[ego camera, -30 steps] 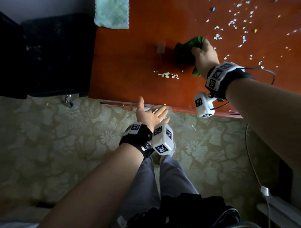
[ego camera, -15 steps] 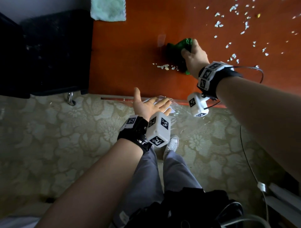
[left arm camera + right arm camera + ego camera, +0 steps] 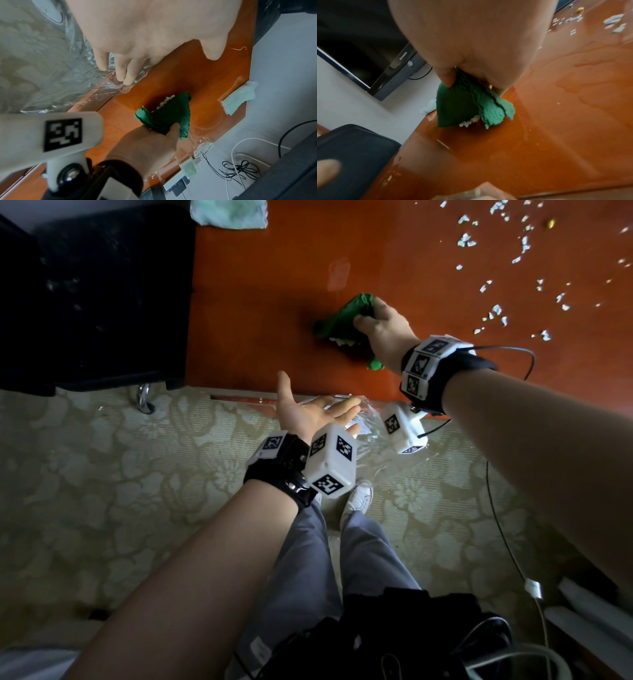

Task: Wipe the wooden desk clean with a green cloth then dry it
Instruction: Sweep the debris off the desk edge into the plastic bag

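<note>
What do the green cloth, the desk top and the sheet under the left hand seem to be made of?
Green cloth: soft napped fabric, probably microfibre or terry; fuzzy pile, limp folds. Desk: task says wooden; orange-brown top looks glossy, lacquered or laminated, with reflections and wet streaks. Sheet under the left hand: thin clear plastic film, likely a bag; crinkled, shiny, floor pattern shows through.

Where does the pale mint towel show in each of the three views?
Head: pale mint towel, top edge, left of centre, on the desk's far corner.
Left wrist: right of centre.
Right wrist: a sliver behind the green cloth.
Shared landmark: the green cloth.
</note>
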